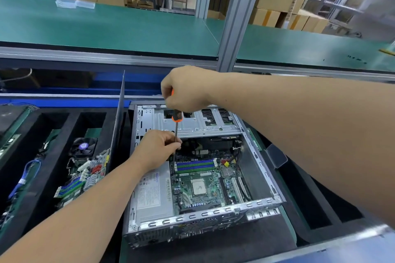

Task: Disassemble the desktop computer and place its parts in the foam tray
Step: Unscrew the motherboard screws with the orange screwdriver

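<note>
Desktop computer [205, 177] open, screwdriver [176, 121] handle in right hand [186, 89] grip, left hand [158, 149] pinching shaft

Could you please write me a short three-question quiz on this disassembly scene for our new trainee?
1. True or false: the right hand grips the handle of the screwdriver.
2. What do the left hand fingers pinch? A) the screwdriver shaft B) the blue cable C) a RAM stick
3. Fill in: the motherboard with its bare CPU is still inside the ____.

Key
1. True; the orange and black handle shows below the fist.
2. A; the blue cable lies in the foam tray at left.
3. Computer case.
</note>
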